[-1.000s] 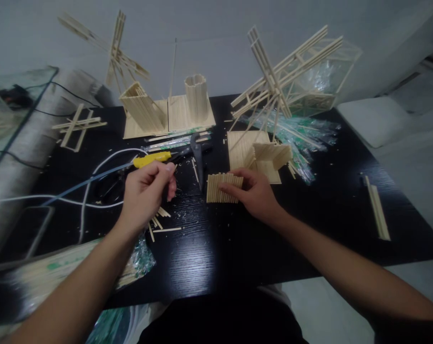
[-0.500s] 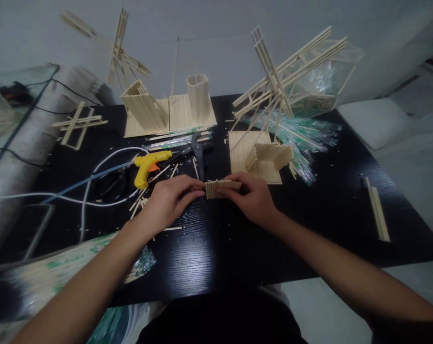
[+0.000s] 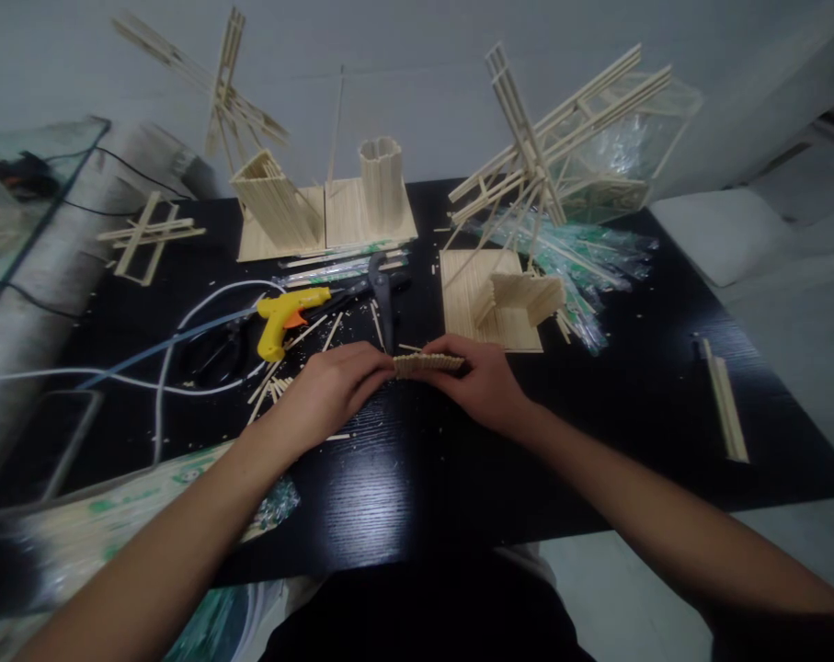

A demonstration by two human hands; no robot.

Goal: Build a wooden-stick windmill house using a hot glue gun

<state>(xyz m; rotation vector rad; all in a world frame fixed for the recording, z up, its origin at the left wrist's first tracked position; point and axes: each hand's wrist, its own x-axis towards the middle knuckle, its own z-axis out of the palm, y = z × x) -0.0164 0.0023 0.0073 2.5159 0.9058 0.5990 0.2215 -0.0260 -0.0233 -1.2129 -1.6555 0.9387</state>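
A small panel of wooden sticks (image 3: 427, 364), laid side by side, is held between my two hands above the black table. My left hand (image 3: 337, 382) pinches its left end, fingers closed. My right hand (image 3: 482, 382) grips the right end, with the thumb on the near side and the fingers behind. Just beyond the panel lie dark-handled pliers (image 3: 382, 303). A yellow glue gun (image 3: 282, 322) rests to the left, among loose cut sticks (image 3: 275, 386). Behind my right hand stands a stick base with an angled wall (image 3: 519, 303).
Two windmill-like stick frames (image 3: 227, 101) (image 3: 537, 170) rise at the back, near stick towers (image 3: 382, 188) on square bases. Plastic-wrapped sticks (image 3: 582, 267) lie right of centre, and another pack (image 3: 141, 506) is at front left. A white cable (image 3: 161, 395) loops on the left.
The panel has tipped in my hands, so its stick ends show more and its flat face less. Both hands stay closed on it in nearly the same place.
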